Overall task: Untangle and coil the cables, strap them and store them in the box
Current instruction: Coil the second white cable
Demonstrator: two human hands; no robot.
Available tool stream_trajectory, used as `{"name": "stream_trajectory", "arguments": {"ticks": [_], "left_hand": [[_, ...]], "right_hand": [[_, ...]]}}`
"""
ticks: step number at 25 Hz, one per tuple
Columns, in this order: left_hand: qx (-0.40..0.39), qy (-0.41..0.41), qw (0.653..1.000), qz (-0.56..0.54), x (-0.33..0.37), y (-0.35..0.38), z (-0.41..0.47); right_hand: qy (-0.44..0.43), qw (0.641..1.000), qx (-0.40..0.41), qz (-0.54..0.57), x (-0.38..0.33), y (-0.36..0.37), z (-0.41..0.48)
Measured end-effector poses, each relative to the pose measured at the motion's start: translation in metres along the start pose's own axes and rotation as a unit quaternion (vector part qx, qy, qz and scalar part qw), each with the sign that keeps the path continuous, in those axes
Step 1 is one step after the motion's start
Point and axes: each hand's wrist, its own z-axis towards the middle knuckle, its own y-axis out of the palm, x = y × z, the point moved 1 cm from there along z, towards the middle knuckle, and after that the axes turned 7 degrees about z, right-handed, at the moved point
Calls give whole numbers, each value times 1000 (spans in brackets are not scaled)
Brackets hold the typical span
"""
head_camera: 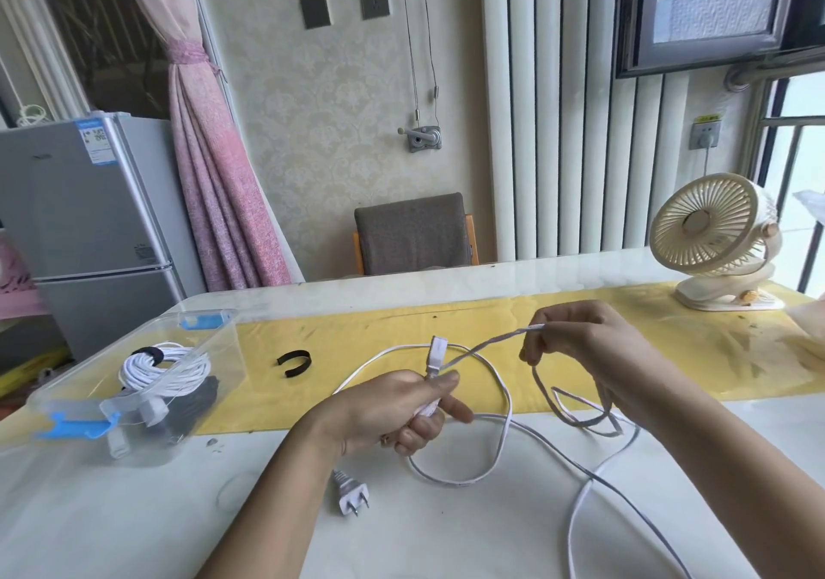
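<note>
Left hand (393,409) grips one white cable (451,481) by its far-pointing connector (436,352); right hand (580,342) pinches it; one black strap (294,362) left.

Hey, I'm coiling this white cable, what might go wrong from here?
The cable crosses itself in loose loops below the right hand; pulling may tighten a knot. The plug lies loose by the left hand and may snag as cable is gathered. The strap lies apart from both hands; reaching for it may let the loops spring open.

Bright daylight from the right; wide-angle bending at edges.
</note>
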Motion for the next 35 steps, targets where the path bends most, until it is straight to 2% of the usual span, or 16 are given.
{"name": "stream_trajectory", "arguments": {"ticks": [3,5,9,10,14,16,19,20,21,23,25,27,29,31,33,35], "left_hand": [[56,-1,990,-127,-1,-4,7],[97,7,976,-192,-4,-9,11],[176,29,938,-296,-8,-14,20],[199,44,918,-340,-7,-16,22],[252,130,802,-526,-8,-35,18],[251,176,767,-563,-6,-42,13],[230,222,744,-587,0,-43,7],[194,231,734,-608,0,-43,6],[126,240,723,-636,0,-42,5],[-60,255,709,-655,1,-36,0],[-164,243,752,-591,4,-29,-6],[-232,225,809,-492,8,-22,-11],[-286,204,842,-408,10,-17,-14],[-310,179,871,-336,7,-18,-14],[-306,158,900,-268,3,-22,-15],[-282,131,925,-218,1,-23,-17]], "right_hand": [[-25,987,-83,133,-4,7,-5],[-44,975,-123,181,-5,12,-8],[-80,962,-224,135,-4,23,-14],[-86,958,-250,112,-3,27,-16],[-88,949,-303,3,3,44,-23],[-75,946,-312,-52,7,53,-26],[-43,941,-324,-87,14,59,-25],[-33,941,-322,-98,17,59,-23],[-24,941,-319,-108,19,58,-21],[-10,939,-320,-124,24,54,-17],[4,938,-317,-140,28,49,-13],[9,945,-296,-135,29,43,-8],[3,960,-253,-117,27,33,-4],[1,969,-223,-103,21,21,-3],[10,970,-227,-87,15,12,-4],[23,974,-226,4,15,8,-3]]}}
